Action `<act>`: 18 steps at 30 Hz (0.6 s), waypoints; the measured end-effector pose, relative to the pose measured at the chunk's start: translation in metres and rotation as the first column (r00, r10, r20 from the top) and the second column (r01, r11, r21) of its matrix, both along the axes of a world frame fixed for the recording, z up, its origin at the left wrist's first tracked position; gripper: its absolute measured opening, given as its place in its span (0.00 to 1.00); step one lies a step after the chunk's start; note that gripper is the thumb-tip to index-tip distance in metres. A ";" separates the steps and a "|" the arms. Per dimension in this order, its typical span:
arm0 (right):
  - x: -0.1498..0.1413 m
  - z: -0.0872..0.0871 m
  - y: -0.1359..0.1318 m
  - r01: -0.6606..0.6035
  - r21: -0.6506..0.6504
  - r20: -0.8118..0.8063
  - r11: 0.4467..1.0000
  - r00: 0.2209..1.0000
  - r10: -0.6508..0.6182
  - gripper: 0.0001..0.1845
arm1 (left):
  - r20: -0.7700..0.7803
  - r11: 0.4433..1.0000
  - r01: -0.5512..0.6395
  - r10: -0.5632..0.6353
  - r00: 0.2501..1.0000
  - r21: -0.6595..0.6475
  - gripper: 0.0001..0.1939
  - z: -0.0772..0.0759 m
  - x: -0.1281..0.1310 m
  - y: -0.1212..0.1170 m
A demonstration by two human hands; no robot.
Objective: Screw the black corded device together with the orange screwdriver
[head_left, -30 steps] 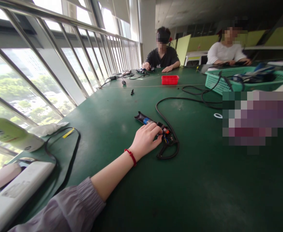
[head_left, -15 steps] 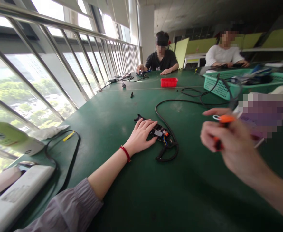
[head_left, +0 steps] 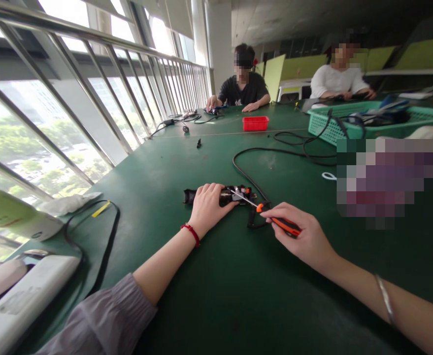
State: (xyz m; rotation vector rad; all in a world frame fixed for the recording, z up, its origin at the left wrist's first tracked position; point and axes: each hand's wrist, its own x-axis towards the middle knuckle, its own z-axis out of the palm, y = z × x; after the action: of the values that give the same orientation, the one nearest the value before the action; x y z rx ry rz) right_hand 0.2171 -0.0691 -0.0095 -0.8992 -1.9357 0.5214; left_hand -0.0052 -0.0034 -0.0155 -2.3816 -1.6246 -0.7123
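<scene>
A black corded power tool (head_left: 225, 196) lies on the green table with its housing opened, inner parts and an orange piece showing at its right end. My left hand (head_left: 208, 199) is closed over its middle, fingers across the far side and thumb along the near side, hiding part of the body. My right hand (head_left: 300, 231) grips a screwdriver (head_left: 284, 226) with an orange and black handle. Its thin shaft points to the upper left, and the tip is in among the tool's inner parts; exactly what it touches is too small to tell.
A black cord (head_left: 234, 160) curves away from the tool toward a green basket (head_left: 325, 125) of items. Farther off sit a red tray (head_left: 255, 124) and a small black part (head_left: 199, 143). A white box (head_left: 35, 286) and a green bottle (head_left: 15, 214) stand left. Two people sit opposite.
My right hand has come left and down with the screwdriver, its tip now at the tool. The tool has been turned to lie more level and shifted slightly left under my left hand.
</scene>
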 end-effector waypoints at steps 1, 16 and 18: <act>-0.001 0.001 0.000 -0.011 0.035 -0.010 0.999 1.000 0.011 0.16 | 0.002 1.000 -0.011 0.011 1.000 0.005 0.21 0.000 0.000 0.000; 0.001 -0.002 -0.008 0.152 -0.017 -0.098 0.988 0.983 -0.153 0.04 | 0.014 0.978 -0.207 0.206 0.978 0.017 0.18 0.007 0.010 -0.012; 0.002 -0.001 -0.007 0.180 0.001 -0.083 0.984 0.980 -0.179 0.03 | 0.014 0.977 -0.210 0.210 0.978 0.023 0.17 0.007 0.009 -0.011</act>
State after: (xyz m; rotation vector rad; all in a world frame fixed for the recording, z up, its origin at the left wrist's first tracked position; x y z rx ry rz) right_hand 0.2187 -0.0759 -0.0101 -1.0202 -1.7610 0.4368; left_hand 0.0035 -0.0144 -0.0084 -2.1497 -1.8258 -0.7025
